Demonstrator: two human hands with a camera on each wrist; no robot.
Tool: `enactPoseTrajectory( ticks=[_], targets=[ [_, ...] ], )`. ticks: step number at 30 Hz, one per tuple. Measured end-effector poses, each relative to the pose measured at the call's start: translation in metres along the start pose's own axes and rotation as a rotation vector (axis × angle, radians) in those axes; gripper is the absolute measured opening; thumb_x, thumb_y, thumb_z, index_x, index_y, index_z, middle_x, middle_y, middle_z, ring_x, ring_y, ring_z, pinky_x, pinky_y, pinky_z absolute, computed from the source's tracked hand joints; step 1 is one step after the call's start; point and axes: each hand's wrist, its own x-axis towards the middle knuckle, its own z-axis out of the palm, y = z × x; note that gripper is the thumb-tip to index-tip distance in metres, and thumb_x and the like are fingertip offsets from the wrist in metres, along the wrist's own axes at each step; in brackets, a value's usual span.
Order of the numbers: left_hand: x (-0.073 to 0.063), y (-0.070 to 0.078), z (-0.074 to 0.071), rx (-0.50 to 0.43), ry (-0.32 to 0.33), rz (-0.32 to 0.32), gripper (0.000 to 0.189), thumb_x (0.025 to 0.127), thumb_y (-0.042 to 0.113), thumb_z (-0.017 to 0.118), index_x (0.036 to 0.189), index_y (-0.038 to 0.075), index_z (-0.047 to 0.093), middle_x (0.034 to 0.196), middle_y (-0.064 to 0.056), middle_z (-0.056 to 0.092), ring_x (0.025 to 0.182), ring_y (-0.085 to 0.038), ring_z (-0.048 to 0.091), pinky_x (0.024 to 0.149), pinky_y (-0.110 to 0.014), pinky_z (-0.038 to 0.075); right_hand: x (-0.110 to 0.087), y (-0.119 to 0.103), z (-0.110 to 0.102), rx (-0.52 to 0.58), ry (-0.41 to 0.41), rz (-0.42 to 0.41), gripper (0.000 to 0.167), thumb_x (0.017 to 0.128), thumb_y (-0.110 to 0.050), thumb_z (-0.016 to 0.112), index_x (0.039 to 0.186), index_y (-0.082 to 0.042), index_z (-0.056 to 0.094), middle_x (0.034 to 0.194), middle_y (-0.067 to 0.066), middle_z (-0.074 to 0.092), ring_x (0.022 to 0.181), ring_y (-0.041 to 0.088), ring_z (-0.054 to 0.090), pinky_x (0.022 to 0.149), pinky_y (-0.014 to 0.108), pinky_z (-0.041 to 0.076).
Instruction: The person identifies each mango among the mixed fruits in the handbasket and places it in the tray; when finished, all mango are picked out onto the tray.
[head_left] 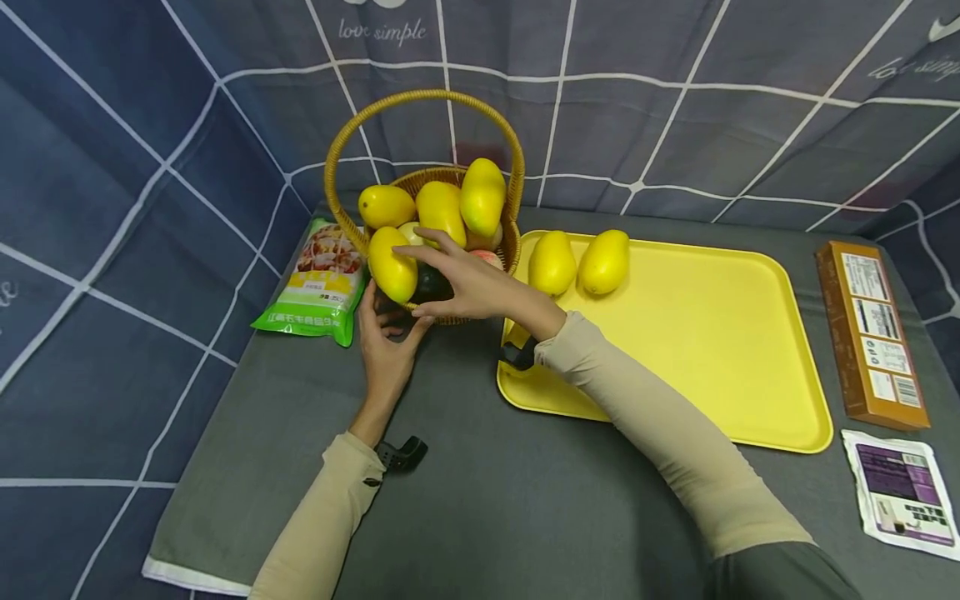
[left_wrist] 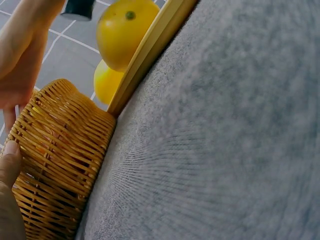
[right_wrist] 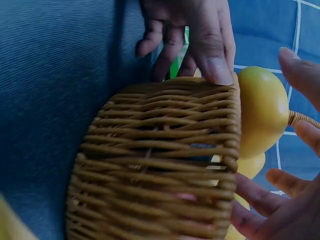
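Observation:
A wicker basket [head_left: 513, 242] with a tall handle holds several yellow mangoes, a dark rounded fruit [head_left: 431, 285] and a partly hidden reddish fruit [head_left: 489, 258]. My left hand [head_left: 386, 346] holds the basket's front left side, its thumb against the rim and its other fingers bent beside the wall. Above that hand, one mango [head_left: 393, 265] leans over the rim. My right hand [head_left: 472, 279] reaches across the fruit with fingers spread; in the right wrist view these fingers [right_wrist: 285, 182] stand apart around the mango [right_wrist: 262, 112], without a visible grip.
Right of the basket lies a yellow tray [head_left: 697, 333] with two mangoes [head_left: 577, 262] near its back left corner. A green food bag [head_left: 322, 283] is left of the basket. An orange-brown box [head_left: 873, 333] and a white-purple pouch [head_left: 903, 492] lie at far right.

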Motion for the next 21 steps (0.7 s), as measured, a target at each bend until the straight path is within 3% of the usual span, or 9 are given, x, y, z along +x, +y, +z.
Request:
enactPoseTrajectory(
  ticks=[2,5,11,17,21],
  targets=[
    [0.000,0.000,0.001,0.002,0.005,-0.008,0.087,0.086,0.010,0.076,0.154,0.004,0.022,0.142,-0.024,0.039,0.110,-0.043,0.052,0.086,-0.057,0.044,0.005,-0.001,-0.001,0.013,-0.014,0.017,0.083,0.087,-0.043,0.073,0.155,-0.021,0.030,0.161,0.017,0.013,0.145,0.026,0.031,0.110,0.039,0.040],
    [0.002,-0.012,0.004,-0.003,0.016,-0.016,0.089,0.085,0.013,0.077,0.155,0.009,0.022,0.143,-0.022,0.038,0.111,-0.044,0.051,0.087,-0.057,0.044,0.012,-0.003,-0.002,0.022,-0.027,0.038,0.083,0.087,-0.043,0.072,0.155,-0.023,0.029,0.162,0.015,0.012,0.144,0.026,0.032,0.107,0.039,0.043],
    [0.007,-0.037,0.006,0.012,0.025,-0.022,0.092,0.084,0.024,0.080,0.155,0.027,0.022,0.145,-0.010,0.039,0.111,-0.032,0.054,0.086,-0.046,0.046,0.022,-0.002,0.000,0.045,-0.054,0.076,0.083,0.088,-0.041,0.072,0.155,-0.024,0.028,0.162,0.015,0.011,0.140,0.027,0.038,0.104,0.039,0.045],
    [0.006,-0.040,0.005,0.026,0.025,-0.009,0.090,0.083,0.031,0.079,0.153,0.036,0.023,0.144,-0.004,0.040,0.109,-0.024,0.054,0.084,-0.037,0.047,0.025,0.001,0.004,0.069,-0.036,0.101,0.080,0.087,-0.037,0.074,0.154,-0.022,0.032,0.161,0.016,0.014,0.136,0.029,0.044,0.104,0.041,0.045],
    [0.005,-0.034,0.005,0.021,0.024,-0.010,0.090,0.084,0.031,0.079,0.154,0.031,0.022,0.143,-0.007,0.040,0.110,-0.025,0.054,0.084,-0.038,0.047,0.027,0.002,0.006,0.047,-0.008,0.091,0.077,0.087,-0.033,0.075,0.152,-0.018,0.035,0.157,0.013,0.025,0.138,0.025,0.040,0.108,0.038,0.041]
  ],
)
